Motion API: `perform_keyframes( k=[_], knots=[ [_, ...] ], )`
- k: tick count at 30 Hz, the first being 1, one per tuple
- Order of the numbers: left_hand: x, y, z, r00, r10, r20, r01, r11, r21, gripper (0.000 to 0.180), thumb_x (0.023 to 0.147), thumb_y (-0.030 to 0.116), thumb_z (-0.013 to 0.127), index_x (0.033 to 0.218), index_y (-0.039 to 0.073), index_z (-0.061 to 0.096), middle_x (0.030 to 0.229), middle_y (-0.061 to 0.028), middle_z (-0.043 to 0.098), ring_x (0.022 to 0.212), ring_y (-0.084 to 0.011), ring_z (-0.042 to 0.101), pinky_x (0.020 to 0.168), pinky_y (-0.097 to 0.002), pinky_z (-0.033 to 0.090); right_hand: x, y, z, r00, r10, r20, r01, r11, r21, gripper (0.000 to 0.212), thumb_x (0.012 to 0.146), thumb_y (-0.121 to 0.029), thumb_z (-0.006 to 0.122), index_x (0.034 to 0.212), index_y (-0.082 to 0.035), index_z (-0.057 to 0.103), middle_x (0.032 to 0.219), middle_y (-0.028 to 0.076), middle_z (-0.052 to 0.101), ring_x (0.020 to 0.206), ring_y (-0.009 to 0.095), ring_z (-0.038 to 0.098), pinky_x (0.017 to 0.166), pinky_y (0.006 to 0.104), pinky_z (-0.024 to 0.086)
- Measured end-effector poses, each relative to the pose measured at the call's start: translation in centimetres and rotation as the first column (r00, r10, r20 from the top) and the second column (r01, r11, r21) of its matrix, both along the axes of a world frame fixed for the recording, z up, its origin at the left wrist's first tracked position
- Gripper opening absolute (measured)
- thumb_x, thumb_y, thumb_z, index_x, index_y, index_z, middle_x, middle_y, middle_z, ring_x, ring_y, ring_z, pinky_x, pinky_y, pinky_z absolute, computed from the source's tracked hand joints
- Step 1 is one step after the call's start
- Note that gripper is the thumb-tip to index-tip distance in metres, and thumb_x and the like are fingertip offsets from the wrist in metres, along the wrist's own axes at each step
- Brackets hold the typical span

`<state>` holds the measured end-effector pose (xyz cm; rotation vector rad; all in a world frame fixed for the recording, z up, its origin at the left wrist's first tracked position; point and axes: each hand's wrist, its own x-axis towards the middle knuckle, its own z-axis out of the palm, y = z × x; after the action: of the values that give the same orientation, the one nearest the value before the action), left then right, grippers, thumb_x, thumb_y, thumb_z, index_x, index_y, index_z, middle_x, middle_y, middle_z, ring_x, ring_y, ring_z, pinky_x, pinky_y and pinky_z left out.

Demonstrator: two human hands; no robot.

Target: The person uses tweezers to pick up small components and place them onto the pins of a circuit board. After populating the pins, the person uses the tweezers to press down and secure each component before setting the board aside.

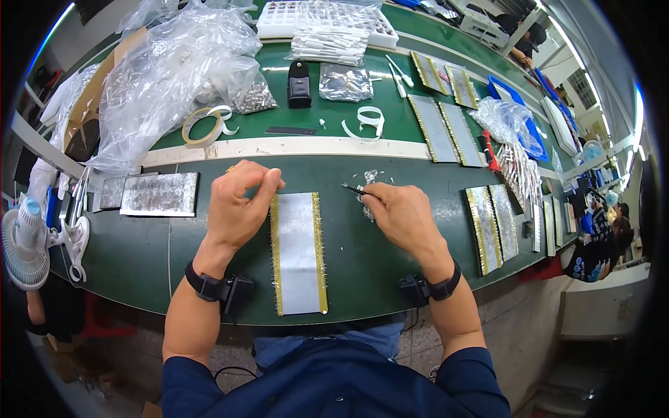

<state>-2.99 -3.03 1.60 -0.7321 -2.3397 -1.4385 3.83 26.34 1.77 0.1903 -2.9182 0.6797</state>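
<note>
A grey metal plate (297, 254) with yellow strips down both long sides lies in front of me. Small pin-like parts stick out along those strips. By its upper left corner is my left hand (240, 202), fingers curled and thumb pressed to the forefinger; whatever they pinch, if anything, is hidden. Dark tweezers (357, 190) are held in my right hand (404, 216), their tip pointing left over a small scatter of tiny clear or silvery pieces (369, 206) on the green table (230, 279).
Bare metal plates (159, 194) lie at left beside a small white fan (29, 233). More yellow-edged plates (492, 226) rest at right. Beyond a pale ledge (279, 147) are plastic bags (178, 76), a tape roll (202, 127), a black pouch (299, 85) and a blue tray (533, 132).
</note>
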Motion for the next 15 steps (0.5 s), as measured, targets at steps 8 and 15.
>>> perform_keyframes(
  k=[8, 15],
  knots=[
    [0.0, 0.1, -0.2, 1.000, -0.015, 0.002, 0.015, 1.000, -0.025, 0.023, 0.104, 0.013, 0.075, 0.085, 0.001, 0.078, 0.081, -0.0110, 0.076, 0.077, -0.0253, 0.070, 0.072, -0.0371, 0.053, 3.4, 1.6, 2.7, 0.986, -0.152, 0.073, 0.159, 0.982, -0.101, 0.020, 0.098, -0.020, 0.079, 0.110, -0.005, 0.082, 0.078, 0.019, 0.075, 0.068, 0.032, 0.075, 0.064, 0.0402, 0.055],
    [0.2, 0.6, -0.2, 0.999, -0.044, -0.024, 0.043, 0.998, -0.053, 0.022, 0.104, 0.013, 0.075, 0.085, 0.001, 0.077, 0.080, -0.0102, 0.075, 0.076, -0.0249, 0.070, 0.072, -0.0366, 0.053, 6.7, 1.5, 0.7, 0.956, -0.287, 0.063, 0.293, 0.923, -0.249, 0.022, 0.098, -0.018, 0.081, 0.112, -0.001, 0.081, 0.069, 0.014, 0.072, 0.060, 0.013, 0.066, 0.059, 0.0308, 0.049]
  ],
)
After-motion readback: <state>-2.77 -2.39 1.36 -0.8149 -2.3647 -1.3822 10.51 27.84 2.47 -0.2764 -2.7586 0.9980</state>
